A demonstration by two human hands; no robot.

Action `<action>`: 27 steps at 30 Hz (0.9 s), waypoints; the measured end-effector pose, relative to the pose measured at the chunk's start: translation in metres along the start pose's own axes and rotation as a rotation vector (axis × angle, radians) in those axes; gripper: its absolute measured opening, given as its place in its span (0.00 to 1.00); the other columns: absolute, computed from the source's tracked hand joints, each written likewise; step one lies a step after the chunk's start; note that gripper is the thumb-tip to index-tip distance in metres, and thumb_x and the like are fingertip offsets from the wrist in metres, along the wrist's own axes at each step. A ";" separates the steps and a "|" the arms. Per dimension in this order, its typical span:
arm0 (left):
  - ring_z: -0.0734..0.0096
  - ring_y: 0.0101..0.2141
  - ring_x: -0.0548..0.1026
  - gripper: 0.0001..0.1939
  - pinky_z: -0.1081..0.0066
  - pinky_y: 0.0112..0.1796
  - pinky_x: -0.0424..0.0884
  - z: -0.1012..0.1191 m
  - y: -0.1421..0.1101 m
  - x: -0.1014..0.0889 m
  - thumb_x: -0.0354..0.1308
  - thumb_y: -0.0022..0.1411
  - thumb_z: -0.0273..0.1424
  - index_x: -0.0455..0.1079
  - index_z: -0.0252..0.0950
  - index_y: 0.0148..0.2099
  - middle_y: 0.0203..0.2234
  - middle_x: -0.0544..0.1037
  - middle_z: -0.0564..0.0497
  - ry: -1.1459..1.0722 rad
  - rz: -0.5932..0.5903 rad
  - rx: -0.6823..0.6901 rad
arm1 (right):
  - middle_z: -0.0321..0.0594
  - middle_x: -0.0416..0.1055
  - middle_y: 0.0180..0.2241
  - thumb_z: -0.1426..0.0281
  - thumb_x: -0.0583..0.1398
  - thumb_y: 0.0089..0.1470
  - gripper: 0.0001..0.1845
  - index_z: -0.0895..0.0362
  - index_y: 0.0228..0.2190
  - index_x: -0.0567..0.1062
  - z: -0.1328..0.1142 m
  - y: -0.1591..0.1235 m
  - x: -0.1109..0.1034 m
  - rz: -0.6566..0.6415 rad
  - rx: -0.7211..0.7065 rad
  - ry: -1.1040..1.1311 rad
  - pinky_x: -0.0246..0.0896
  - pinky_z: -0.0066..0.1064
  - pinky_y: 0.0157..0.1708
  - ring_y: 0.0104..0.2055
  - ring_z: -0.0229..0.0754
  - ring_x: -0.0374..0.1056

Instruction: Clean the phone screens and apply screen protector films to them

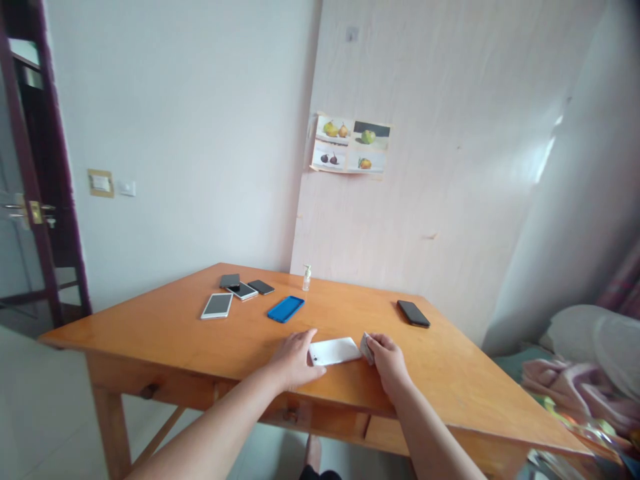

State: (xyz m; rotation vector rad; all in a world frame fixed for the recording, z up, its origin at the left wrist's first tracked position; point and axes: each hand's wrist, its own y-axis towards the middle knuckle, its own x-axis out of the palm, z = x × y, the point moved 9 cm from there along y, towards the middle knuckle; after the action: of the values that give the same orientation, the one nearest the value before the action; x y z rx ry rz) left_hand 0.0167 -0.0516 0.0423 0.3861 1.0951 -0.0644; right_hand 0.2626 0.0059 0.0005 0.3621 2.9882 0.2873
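A white smartphone (334, 351) lies back side up on the wooden table near its front edge, its camera at the left end. My left hand (296, 360) grips that end, thumb along the near side and fingers along the far side. At the phone's other end, my right hand (388, 359) pinches a small crumpled greyish cloth (367, 349) between thumb and fingers. The cloth is right against the phone's right end; whether it touches is hard to tell. A blue phone case (286, 309) lies beyond my left hand.
Several phones, among them a white one (217, 305) and a dark one (261, 287), lie at the back left. A small pump bottle (307, 277) stands near the wall. One black phone (413, 313) is at the right. Bedding (575, 387) sits beyond the table's right edge.
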 end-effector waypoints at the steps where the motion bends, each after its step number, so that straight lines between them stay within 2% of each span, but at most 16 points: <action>1: 0.50 0.60 0.62 0.44 0.59 0.59 0.56 -0.004 -0.004 -0.002 0.61 0.50 0.43 0.52 0.35 0.66 0.60 0.67 0.40 0.004 0.011 -0.023 | 0.41 0.75 0.27 0.53 0.59 0.45 0.22 0.59 0.33 0.75 -0.003 -0.005 -0.002 0.012 -0.014 -0.025 0.59 0.30 0.28 0.29 0.42 0.68; 4: 0.52 0.59 0.64 0.42 0.60 0.57 0.58 -0.013 -0.010 -0.006 0.60 0.52 0.42 0.51 0.35 0.66 0.58 0.69 0.41 -0.008 0.032 -0.087 | 0.41 0.76 0.31 0.55 0.58 0.49 0.19 0.56 0.34 0.76 -0.020 -0.022 0.002 0.011 -0.094 -0.216 0.60 0.31 0.34 0.35 0.45 0.69; 8: 0.53 0.58 0.66 0.40 0.60 0.56 0.60 -0.015 -0.011 -0.006 0.59 0.53 0.42 0.52 0.35 0.65 0.57 0.71 0.41 -0.020 0.037 -0.114 | 0.39 0.77 0.36 0.60 0.52 0.58 0.16 0.51 0.37 0.77 -0.045 -0.043 0.021 -0.059 -0.236 -0.722 0.58 0.31 0.36 0.40 0.44 0.71; 12: 0.54 0.58 0.66 0.40 0.62 0.56 0.60 -0.012 -0.010 -0.007 0.59 0.53 0.40 0.52 0.35 0.65 0.58 0.69 0.41 -0.022 0.026 -0.098 | 0.43 0.78 0.37 0.62 0.48 0.62 0.19 0.53 0.39 0.77 -0.053 -0.057 0.035 -0.124 -0.258 -1.006 0.58 0.31 0.37 0.41 0.45 0.72; 14: 0.54 0.58 0.66 0.40 0.62 0.56 0.60 -0.011 -0.010 -0.007 0.59 0.53 0.40 0.52 0.35 0.65 0.58 0.70 0.41 -0.022 0.020 -0.089 | 0.46 0.77 0.41 0.62 0.45 0.65 0.22 0.54 0.40 0.77 -0.055 -0.063 0.041 -0.144 -0.278 -1.047 0.59 0.32 0.41 0.44 0.46 0.72; 16: 0.54 0.57 0.67 0.39 0.62 0.56 0.61 -0.010 -0.010 -0.008 0.60 0.52 0.40 0.54 0.35 0.64 0.57 0.71 0.42 -0.023 0.016 -0.083 | 0.46 0.75 0.47 0.61 0.43 0.66 0.24 0.54 0.45 0.76 -0.058 -0.070 0.051 -0.194 -0.331 -1.043 0.58 0.34 0.49 0.52 0.46 0.68; 18: 0.54 0.56 0.68 0.39 0.62 0.55 0.62 -0.010 -0.010 -0.008 0.60 0.52 0.40 0.55 0.36 0.64 0.56 0.72 0.43 -0.025 0.013 -0.081 | 0.43 0.70 0.55 0.60 0.43 0.66 0.24 0.51 0.52 0.72 -0.060 -0.080 0.065 -0.275 -0.398 -1.034 0.50 0.39 0.58 0.62 0.46 0.59; 20: 0.53 0.56 0.69 0.38 0.62 0.55 0.62 -0.010 -0.010 -0.009 0.60 0.52 0.41 0.56 0.37 0.63 0.56 0.73 0.43 -0.028 0.013 -0.082 | 0.37 0.65 0.59 0.58 0.42 0.67 0.25 0.46 0.57 0.68 -0.061 -0.091 0.079 -0.367 -0.441 -1.040 0.40 0.44 0.63 0.67 0.47 0.47; 22: 0.54 0.57 0.68 0.38 0.62 0.55 0.62 -0.010 -0.010 -0.010 0.60 0.52 0.42 0.56 0.37 0.63 0.56 0.72 0.43 -0.029 0.014 -0.079 | 0.33 0.62 0.62 0.57 0.42 0.67 0.25 0.42 0.59 0.65 -0.061 -0.101 0.089 -0.447 -0.461 -1.053 0.33 0.48 0.65 0.69 0.46 0.41; 24: 0.54 0.57 0.68 0.39 0.62 0.55 0.62 -0.009 -0.010 -0.010 0.60 0.53 0.43 0.56 0.36 0.64 0.56 0.72 0.43 -0.029 0.017 -0.075 | 0.32 0.61 0.62 0.56 0.41 0.67 0.25 0.40 0.59 0.64 -0.062 -0.107 0.095 -0.505 -0.479 -1.064 0.29 0.50 0.65 0.69 0.45 0.40; 27: 0.53 0.56 0.69 0.38 0.62 0.54 0.63 -0.008 -0.010 -0.010 0.59 0.53 0.44 0.56 0.36 0.63 0.55 0.73 0.44 -0.025 0.019 -0.070 | 0.31 0.60 0.62 0.55 0.40 0.67 0.26 0.40 0.59 0.64 -0.061 -0.102 0.087 -0.484 -0.463 -1.093 0.24 0.56 0.64 0.70 0.47 0.38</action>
State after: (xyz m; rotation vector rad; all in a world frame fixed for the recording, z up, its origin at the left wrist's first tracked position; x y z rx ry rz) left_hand 0.0026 -0.0601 0.0455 0.3319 1.0663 -0.0141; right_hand 0.1470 -0.0807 0.0316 -0.2117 1.7807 0.4983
